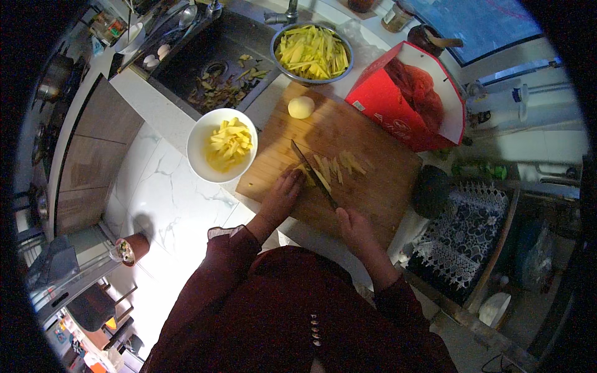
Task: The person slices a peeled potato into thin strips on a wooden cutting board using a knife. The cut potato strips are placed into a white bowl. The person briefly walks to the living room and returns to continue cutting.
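My right hand (353,229) grips the handle of a kitchen knife (313,173), its blade slanting across a wooden cutting board (368,205). My left hand (285,190) rests on pale yellow pieces, probably potato, just left of the blade. Cut sticks (329,169) lie to the blade's right. A whole peeled potato (301,107) sits near the board's far edge. At the board's left corner is a white bowl (192,150) with yellow sticks in it. Beyond the board, a metal bowl (311,81) is heaped with more cut sticks.
A dark sink (186,70) with peelings lies at the back left, with eggs (163,50) beside it. A red box (378,105) holding a red bag stands at the back right. A faucet (284,17) rises behind the metal bowl. A dark round object (430,191) is right of the board.
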Action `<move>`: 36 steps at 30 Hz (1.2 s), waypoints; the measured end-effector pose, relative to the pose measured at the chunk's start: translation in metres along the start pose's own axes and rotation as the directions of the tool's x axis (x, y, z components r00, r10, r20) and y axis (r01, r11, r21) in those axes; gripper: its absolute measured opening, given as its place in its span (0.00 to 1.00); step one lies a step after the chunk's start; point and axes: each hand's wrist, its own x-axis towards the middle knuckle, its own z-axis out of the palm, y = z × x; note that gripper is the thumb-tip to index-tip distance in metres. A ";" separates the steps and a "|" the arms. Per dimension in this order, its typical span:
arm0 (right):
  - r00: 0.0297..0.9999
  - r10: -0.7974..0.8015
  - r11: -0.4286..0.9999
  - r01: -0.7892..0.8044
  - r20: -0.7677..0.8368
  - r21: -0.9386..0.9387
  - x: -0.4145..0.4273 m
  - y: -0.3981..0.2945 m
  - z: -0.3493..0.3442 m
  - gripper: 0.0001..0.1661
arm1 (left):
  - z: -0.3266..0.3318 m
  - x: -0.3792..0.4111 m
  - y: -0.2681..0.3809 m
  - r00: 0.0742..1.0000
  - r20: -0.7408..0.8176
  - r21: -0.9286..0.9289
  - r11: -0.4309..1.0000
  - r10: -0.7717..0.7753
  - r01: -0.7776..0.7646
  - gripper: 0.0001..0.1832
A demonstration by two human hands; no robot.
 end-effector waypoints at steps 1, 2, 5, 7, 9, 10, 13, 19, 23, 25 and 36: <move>1.000 0.019 1.000 -0.018 0.014 -0.021 -0.001 -0.002 -0.001 0.28 | 0.000 -0.001 -0.001 1.000 0.013 0.040 0.999 0.017 -0.017 0.25; 0.999 0.038 0.998 -0.036 0.028 -0.043 -0.001 -0.004 -0.001 0.28 | -0.001 -0.002 -0.001 0.999 0.027 0.081 0.996 0.032 -0.034 0.25; 0.997 0.066 0.994 -0.062 0.045 -0.087 -0.002 -0.010 -0.001 0.28 | 0.003 -0.004 -0.004 0.997 -0.010 0.106 0.992 0.075 -0.073 0.24; 0.994 0.092 0.989 -0.085 0.051 -0.124 0.002 -0.009 0.003 0.28 | 0.004 -0.004 -0.005 0.994 -0.040 0.105 0.990 0.097 -0.092 0.24; 0.989 0.135 0.976 -0.122 0.061 -0.180 0.014 0.003 0.016 0.28 | 0.005 -0.004 -0.006 0.993 -0.050 0.113 0.988 0.109 -0.102 0.24; 0.996 0.086 0.980 -0.079 0.030 -0.182 0.018 0.008 0.023 0.29 | 0.003 -0.003 -0.003 0.995 -0.030 0.095 0.992 0.092 -0.088 0.24; 0.999 -0.006 0.993 0.002 -0.033 -0.114 0.030 0.024 0.035 0.30 | -0.007 0.002 0.004 1.000 -0.001 0.004 1.000 0.027 -0.027 0.24; 0.939 0.250 0.792 -0.339 0.238 0.508 0.031 0.026 0.015 0.31 | -0.006 0.004 -0.001 0.997 -0.033 0.079 0.995 0.067 -0.065 0.24; 0.914 0.289 0.628 -0.405 0.284 0.664 0.009 0.001 -0.001 0.31 | -0.024 0.005 0.012 0.987 -0.122 0.040 0.993 -0.108 0.114 0.23; 0.901 0.296 0.613 -0.433 0.316 0.661 0.006 0.001 -0.003 0.32 | -0.029 0.000 0.014 0.972 -0.149 -0.026 0.984 -0.180 0.178 0.24; 0.908 0.266 0.588 -0.419 0.324 0.692 0.001 0.006 0.000 0.31 | -0.017 -0.001 0.005 0.970 -0.204 -0.056 0.991 -0.134 0.125 0.20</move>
